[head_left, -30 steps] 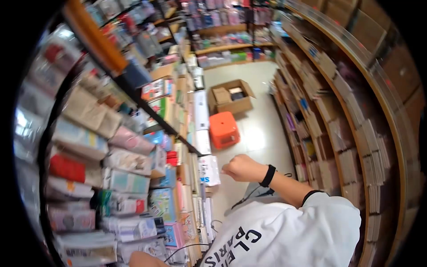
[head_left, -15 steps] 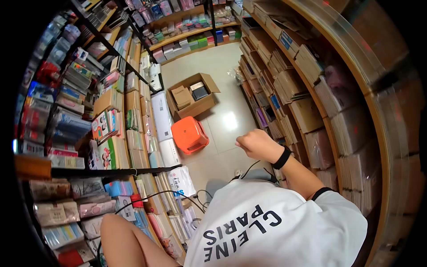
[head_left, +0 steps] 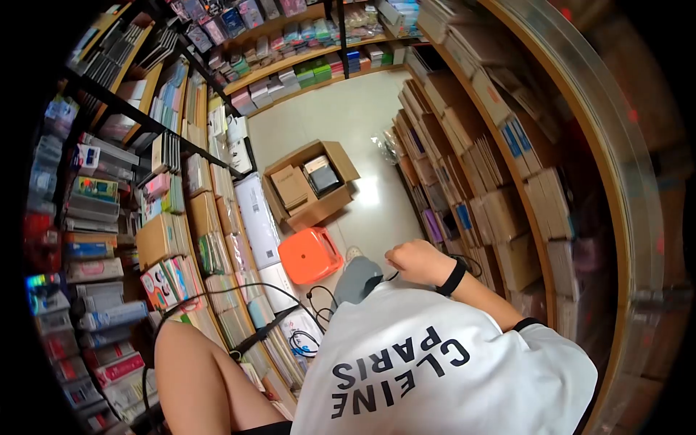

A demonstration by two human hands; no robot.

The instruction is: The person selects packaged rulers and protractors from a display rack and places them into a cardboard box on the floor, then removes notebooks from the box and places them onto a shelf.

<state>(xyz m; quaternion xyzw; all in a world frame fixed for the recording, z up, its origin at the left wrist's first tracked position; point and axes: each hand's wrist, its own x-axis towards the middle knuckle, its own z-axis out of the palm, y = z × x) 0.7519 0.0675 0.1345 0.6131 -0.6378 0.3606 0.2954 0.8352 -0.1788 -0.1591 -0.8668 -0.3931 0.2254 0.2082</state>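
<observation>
My right hand [head_left: 419, 263], with a black band [head_left: 451, 278] round the wrist, is held in front of my body over the aisle floor. Its fingers are curled into a loose fist and nothing shows in them. A thin black cable passes just beside the fingers in this view. Of my left arm only the bent elbow [head_left: 190, 355] shows at the lower left; the hand is out of frame. Ahead on the floor stands an orange plastic stool [head_left: 310, 255]. Beyond it sits an open cardboard box [head_left: 319, 214] holding a brown carton [head_left: 291, 190] and a dark item [head_left: 323, 181].
Packed shelves [head_left: 507, 217] of brown envelopes or card stock line the right side. On the left, shelves [head_left: 109, 290] hold packaged stationery. Another shelf [head_left: 290, 54] closes the far end. A black cable [head_left: 239, 288] loops across the left, and my shoe [head_left: 353, 254] shows by the stool.
The stool and box now appear lower and closer, and my shoe has come into view. My right fist has moved down in the view, and my left elbow has risen slightly.
</observation>
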